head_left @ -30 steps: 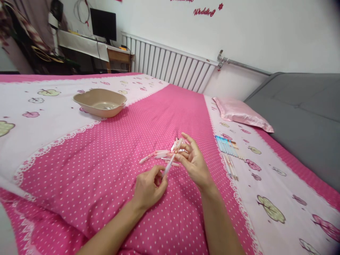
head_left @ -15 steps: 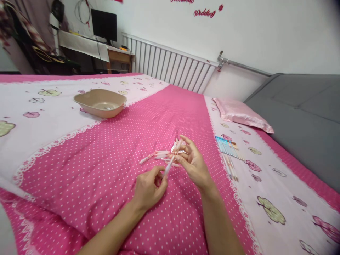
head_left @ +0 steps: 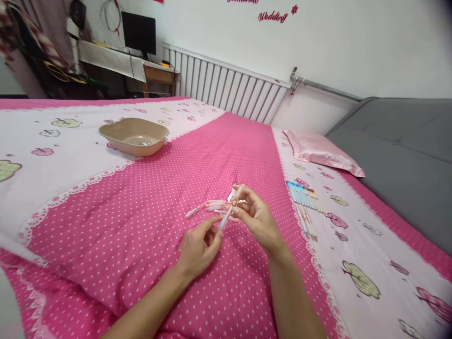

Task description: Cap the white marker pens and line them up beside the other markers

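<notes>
A thin white-and-pink pen [head_left: 230, 209] is held at both ends above the pink dotted bedspread [head_left: 141, 226]. My left hand [head_left: 197, 247] pinches its near end between thumb and fingers. My right hand [head_left: 257, 217] grips its far part with curled fingers. Just beyond my hands lies a small pile of similar pink pens [head_left: 212, 206] on the spread.
A beige basin [head_left: 133, 135] sits at the far left of the bed. A row of blue and pink pens [head_left: 304, 197] lies to the right on the pale border. A pink pillow [head_left: 319, 151], a grey headboard [head_left: 399, 155] and a white radiator [head_left: 226, 89] are beyond.
My right hand's fingers have curled in around the pen. My left hand has shifted slightly, staying pinched on the near end. The pen has barely moved.
</notes>
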The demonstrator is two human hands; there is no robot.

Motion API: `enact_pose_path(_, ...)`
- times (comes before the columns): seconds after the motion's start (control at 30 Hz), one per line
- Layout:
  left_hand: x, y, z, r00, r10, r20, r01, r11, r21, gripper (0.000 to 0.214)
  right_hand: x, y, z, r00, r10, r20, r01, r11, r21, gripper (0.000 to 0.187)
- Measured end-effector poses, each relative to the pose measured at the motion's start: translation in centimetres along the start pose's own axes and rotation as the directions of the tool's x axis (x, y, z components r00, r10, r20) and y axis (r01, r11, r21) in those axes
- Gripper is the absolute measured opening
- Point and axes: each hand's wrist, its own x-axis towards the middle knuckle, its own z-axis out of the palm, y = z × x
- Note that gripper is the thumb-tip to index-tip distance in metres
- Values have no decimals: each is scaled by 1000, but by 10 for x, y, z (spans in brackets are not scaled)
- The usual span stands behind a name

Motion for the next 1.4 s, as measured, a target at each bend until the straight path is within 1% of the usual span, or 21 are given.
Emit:
enact_pose_path(0.13, 2, 1, -3, 997, -43, 59, 50, 992, -120, 26, 0, 3, -3, 1000, 10, 17, -10, 1000, 2, 36)
enact_pose_path(0.23, 3, 1, -3, 985, -98, 139, 135, 948, -287, 24, 0, 5, -5, 999, 36, 24, -36, 999, 16, 35)
enact_pose_path(0.33, 3, 1, -3, 960, -156, 234, 252, 847, -469, 23, 1, 7, -6, 998, 65, 21, -66, 997, 48, 33)
enact_pose_path(0.43, 4, 2, -4, 928, -195, 318, 355, 720, -596, 21, 2, 9, -8, 996, 89, 21, -90, 993, 80, 34)
enact_pose_path(0.6, 4, 3, -6, 870, -211, 446, 482, 559, -675, 22, 2, 11, -10, 993, 119, 25, -122, 985, 124, 35)
enact_pose_path(0.67, 5, 2, -6, 853, -206, 480, 512, 514, -689, 22, 1, 10, -11, 989, 144, 26, -146, 979, 139, 36)
enact_pose_path(0.77, 5, 0, -6, 837, -186, 515, 536, 469, -702, 23, 1, 8, -10, 982, 179, 54, -186, 968, 169, 38)
enact_pose_path(0.9, 5, -1, -7, 826, -175, 536, 552, 447, -704, 23, 1, 5, -10, 973, 206, 99, -222, 956, 189, 38)
enact_pose_path(1.03, 4, 0, -7, 826, -172, 537, 550, 451, -703, 21, 1, 7, -10, 976, 202, 78, -212, 966, 147, 36)
enact_pose_path(1.2, 3, 0, -6, 830, -185, 526, 544, 475, -692, 20, 3, 11, -11, 984, 176, 27, -178, 980, 84, 30)
enact_pose_path(1.4, 3, -1, -6, 837, -158, 523, 516, 543, -662, 22, 3, 12, -11, 985, 171, 37, -172, 984, 38, 28)
